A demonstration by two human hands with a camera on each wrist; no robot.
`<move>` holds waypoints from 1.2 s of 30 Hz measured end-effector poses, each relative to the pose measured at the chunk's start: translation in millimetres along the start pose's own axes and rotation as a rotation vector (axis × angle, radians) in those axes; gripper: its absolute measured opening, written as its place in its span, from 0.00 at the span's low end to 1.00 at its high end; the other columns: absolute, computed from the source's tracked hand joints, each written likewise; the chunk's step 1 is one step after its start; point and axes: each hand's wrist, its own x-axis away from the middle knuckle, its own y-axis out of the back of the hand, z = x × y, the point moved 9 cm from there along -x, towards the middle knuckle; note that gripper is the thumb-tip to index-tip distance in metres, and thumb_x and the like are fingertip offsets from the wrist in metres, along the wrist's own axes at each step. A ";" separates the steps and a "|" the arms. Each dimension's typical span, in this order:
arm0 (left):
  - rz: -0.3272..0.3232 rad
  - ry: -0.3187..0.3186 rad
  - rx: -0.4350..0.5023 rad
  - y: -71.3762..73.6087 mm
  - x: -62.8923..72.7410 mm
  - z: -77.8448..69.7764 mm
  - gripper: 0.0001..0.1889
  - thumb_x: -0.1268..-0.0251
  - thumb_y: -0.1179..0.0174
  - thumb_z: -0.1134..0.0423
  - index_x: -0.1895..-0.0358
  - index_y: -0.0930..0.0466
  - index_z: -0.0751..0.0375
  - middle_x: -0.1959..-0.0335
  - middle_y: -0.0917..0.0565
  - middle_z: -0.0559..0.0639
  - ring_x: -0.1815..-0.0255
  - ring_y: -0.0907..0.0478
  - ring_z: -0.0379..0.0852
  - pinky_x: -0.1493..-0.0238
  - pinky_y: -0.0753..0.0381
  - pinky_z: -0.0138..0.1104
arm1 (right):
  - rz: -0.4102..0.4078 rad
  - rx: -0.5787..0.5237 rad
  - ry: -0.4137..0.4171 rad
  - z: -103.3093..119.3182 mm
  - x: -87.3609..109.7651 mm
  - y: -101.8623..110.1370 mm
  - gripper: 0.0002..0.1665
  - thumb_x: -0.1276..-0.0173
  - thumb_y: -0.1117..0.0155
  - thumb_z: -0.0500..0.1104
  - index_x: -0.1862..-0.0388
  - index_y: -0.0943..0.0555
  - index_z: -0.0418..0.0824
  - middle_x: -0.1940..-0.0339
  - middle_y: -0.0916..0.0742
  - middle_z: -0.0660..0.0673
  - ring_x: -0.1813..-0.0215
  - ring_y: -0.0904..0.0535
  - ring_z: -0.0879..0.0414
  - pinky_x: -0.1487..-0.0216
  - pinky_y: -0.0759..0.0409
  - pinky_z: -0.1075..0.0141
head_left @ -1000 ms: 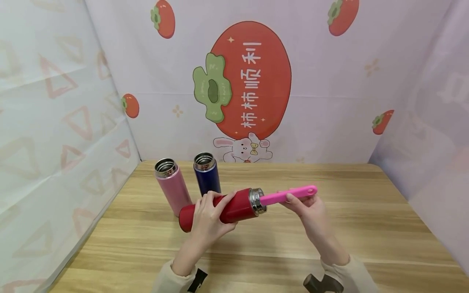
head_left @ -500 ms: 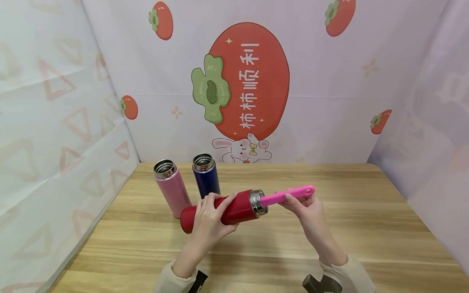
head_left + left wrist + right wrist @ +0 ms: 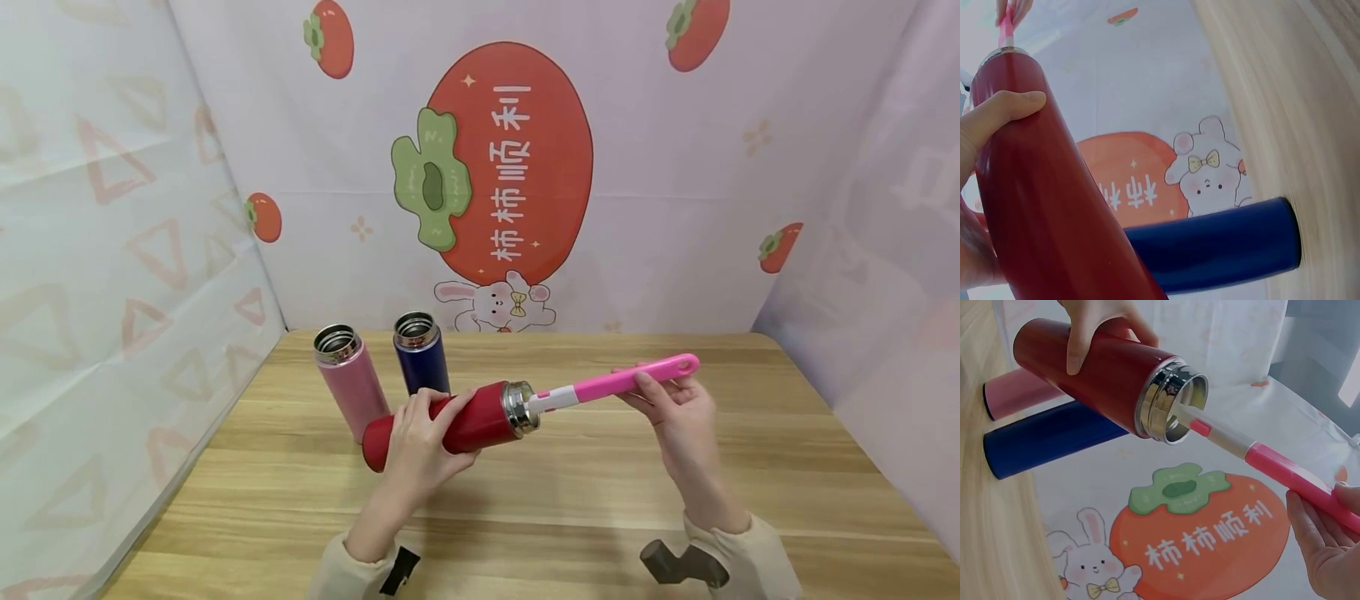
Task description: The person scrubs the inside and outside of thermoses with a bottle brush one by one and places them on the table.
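My left hand (image 3: 420, 446) grips the body of a red thermos bottle (image 3: 480, 418), held tilted above the table with its metal mouth toward the right. Between thumb and fingers, my right hand (image 3: 678, 408) pinches the pink handle of a bottle brush (image 3: 633, 379). The brush's white neck (image 3: 1229, 439) runs into the bottle's mouth; its head is hidden inside. In the left wrist view the thumb lies across the red thermos bottle (image 3: 1047, 181). Behind the left hand, a pink thermos bottle (image 3: 352, 383) and a blue thermos bottle (image 3: 423, 362) stand upright and lidless.
The wooden table (image 3: 600, 517) spreads under both hands. A printed cloth backdrop (image 3: 660, 167) hangs at the table's back edge, and cloth walls (image 3: 112, 250) close in the sides.
My right hand has moved right and slightly up, drawing the brush partly out, so its white neck now shows. The left hand and red bottle have shifted slightly left.
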 end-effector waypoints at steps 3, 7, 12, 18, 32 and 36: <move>-0.008 -0.005 0.004 1.7 -0.4 2.3 0.36 0.74 0.26 0.57 0.50 0.26 0.48 0.62 0.28 0.54 0.61 0.29 0.50 0.62 0.30 0.42 | 0.029 0.004 0.027 23.6 1.6 -30.1 0.15 0.39 0.54 0.22 0.52 0.33 0.20 0.58 0.20 0.27 0.55 0.24 0.35 0.57 0.27 0.50; -0.004 -0.017 0.005 2.0 -1.5 1.9 0.36 0.74 0.26 0.56 0.49 0.27 0.47 0.62 0.28 0.54 0.61 0.29 0.50 0.62 0.30 0.42 | -0.037 0.068 0.046 60.5 6.0 -73.2 0.08 0.39 0.49 0.26 0.60 0.29 0.24 0.64 0.17 0.34 0.61 0.19 0.46 0.60 0.24 0.57; 0.013 -0.012 0.010 1.6 -2.2 1.6 0.36 0.73 0.26 0.56 0.49 0.27 0.47 0.61 0.28 0.54 0.60 0.30 0.50 0.62 0.30 0.42 | -0.149 0.077 0.023 82.5 8.0 -91.5 0.05 0.39 0.49 0.25 0.66 0.26 0.27 0.69 0.15 0.38 0.65 0.18 0.52 0.62 0.23 0.61; 0.011 -0.004 0.010 3.5 -2.7 2.5 0.36 0.74 0.26 0.56 0.49 0.27 0.48 0.62 0.28 0.54 0.60 0.30 0.50 0.62 0.30 0.42 | -0.167 0.026 0.037 93.0 5.9 -82.9 0.08 0.39 0.52 0.23 0.66 0.24 0.26 0.70 0.16 0.37 0.66 0.17 0.50 0.62 0.24 0.60; 0.002 -0.018 0.000 5.6 -2.7 1.0 0.36 0.75 0.26 0.55 0.49 0.26 0.48 0.63 0.28 0.54 0.61 0.30 0.50 0.60 0.30 0.44 | -0.175 0.015 0.017 92.3 5.8 -80.0 0.08 0.39 0.52 0.24 0.67 0.24 0.27 0.71 0.16 0.38 0.65 0.17 0.50 0.62 0.24 0.60; -0.005 -0.022 -0.005 8.2 -1.8 -0.3 0.37 0.75 0.26 0.56 0.49 0.26 0.48 0.63 0.28 0.54 0.61 0.30 0.51 0.60 0.31 0.44 | -0.200 0.015 0.024 90.0 5.3 -80.8 0.08 0.39 0.52 0.24 0.67 0.24 0.26 0.71 0.16 0.37 0.66 0.18 0.50 0.62 0.22 0.60</move>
